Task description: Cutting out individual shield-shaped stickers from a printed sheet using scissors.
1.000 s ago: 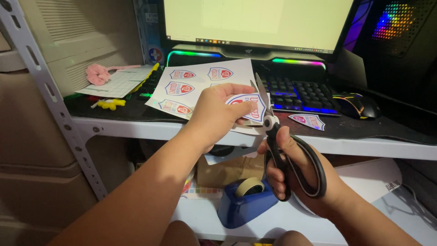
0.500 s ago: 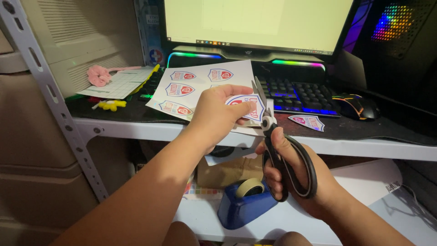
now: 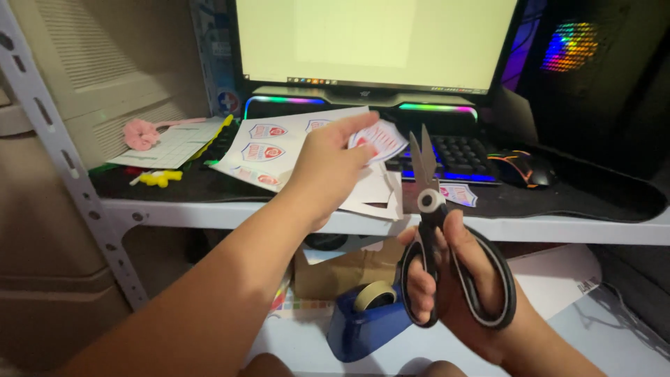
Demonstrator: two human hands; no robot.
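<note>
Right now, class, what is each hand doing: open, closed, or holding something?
Left hand: closed on a cut-out shield sticker, held above the desk.
Right hand: closed through the handles of black scissors, blades slightly apart, pointing up.

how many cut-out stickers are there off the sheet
2. One sticker is held in the left hand, up by the keyboard. The other sticker lies on the mat right of the scissors. Others may be hidden behind the hand.

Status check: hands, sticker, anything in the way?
Left hand pinching cut-out sticker over the desk. Right hand gripping scissors, blades slightly open, pointing up, clear of the sticker. Sticker sheet lies beneath; nothing between.
</note>
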